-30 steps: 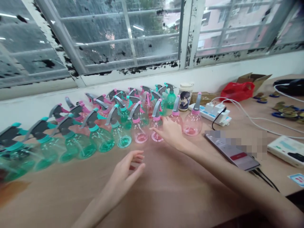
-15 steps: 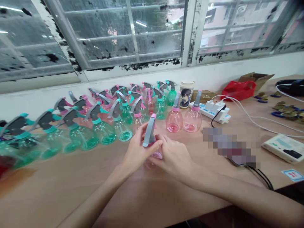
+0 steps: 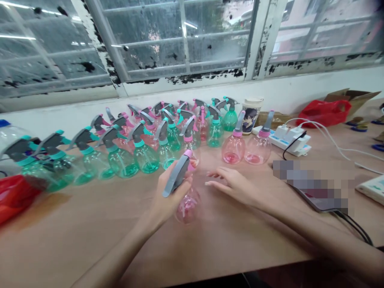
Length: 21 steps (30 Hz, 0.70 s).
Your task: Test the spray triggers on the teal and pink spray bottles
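Observation:
A clear pink spray bottle point(image 3: 188, 208) with a grey and pink trigger head is in front of me, over the near part of the table. My left hand point(image 3: 168, 192) is wrapped round its neck, just under the grey lever. To the right, my right hand point(image 3: 229, 182) is off the bottle, its fingers apart and holding nothing. Two pink spray bottles point(image 3: 233, 150) stand side by side beyond my right hand. Behind my left hand are rows of green spray bottles point(image 3: 146, 158), with several pink ones among them.
A patterned cup point(image 3: 251, 116) stands at the back by the wall. On the right lie a white power strip point(image 3: 289, 140) with cables, a blurred-out device point(image 3: 315, 192) and a red plastic bag point(image 3: 324, 114). Another red bag point(image 3: 18, 196) is at the left edge.
My right hand has let go of the bottle and moved right. The bottle's head has turned and tilts in my left hand. The whole view has shifted slightly left.

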Motion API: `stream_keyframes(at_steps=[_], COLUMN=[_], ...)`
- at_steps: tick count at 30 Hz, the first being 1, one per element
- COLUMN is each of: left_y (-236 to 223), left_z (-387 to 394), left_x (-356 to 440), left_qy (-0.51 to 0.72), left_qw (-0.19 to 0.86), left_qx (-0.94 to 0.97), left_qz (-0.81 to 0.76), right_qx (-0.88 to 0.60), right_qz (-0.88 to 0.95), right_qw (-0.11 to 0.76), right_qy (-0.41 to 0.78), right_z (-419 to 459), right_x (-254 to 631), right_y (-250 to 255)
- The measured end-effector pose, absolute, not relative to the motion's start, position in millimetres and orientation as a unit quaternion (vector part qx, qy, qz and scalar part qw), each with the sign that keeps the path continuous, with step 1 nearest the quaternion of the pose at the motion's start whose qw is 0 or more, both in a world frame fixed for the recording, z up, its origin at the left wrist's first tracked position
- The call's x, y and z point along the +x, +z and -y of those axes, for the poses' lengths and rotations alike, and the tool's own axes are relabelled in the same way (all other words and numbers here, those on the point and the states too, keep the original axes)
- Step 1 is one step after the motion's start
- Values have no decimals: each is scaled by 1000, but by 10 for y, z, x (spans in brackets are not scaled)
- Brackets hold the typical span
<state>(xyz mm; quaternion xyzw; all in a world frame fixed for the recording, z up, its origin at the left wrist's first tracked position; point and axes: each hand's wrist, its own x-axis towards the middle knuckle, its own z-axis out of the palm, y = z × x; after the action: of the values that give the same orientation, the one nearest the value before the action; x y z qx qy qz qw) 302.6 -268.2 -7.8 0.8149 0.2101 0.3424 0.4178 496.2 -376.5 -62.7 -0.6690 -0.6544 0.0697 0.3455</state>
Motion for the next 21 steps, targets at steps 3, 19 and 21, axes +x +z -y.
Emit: stream_keyframes(at_steps=[3,19,21], left_y=[-51,-14,-6], left_z=[2660,2539,2536], left_x=[3058,3475,3481], left_qy=[328,318,322], left_qw=[408,419,405], left_qx=[830,843,847], left_qz=[-191,-115,-121], right_qx=[-675,-662,-662], right_qz=[672,691,690], right_qw=[305,292,293], right_qy=[26,2,5], right_z=[3719,3699,3699], right_x=[5083,5055,5052], right_y=[-909,-1092,-1087])
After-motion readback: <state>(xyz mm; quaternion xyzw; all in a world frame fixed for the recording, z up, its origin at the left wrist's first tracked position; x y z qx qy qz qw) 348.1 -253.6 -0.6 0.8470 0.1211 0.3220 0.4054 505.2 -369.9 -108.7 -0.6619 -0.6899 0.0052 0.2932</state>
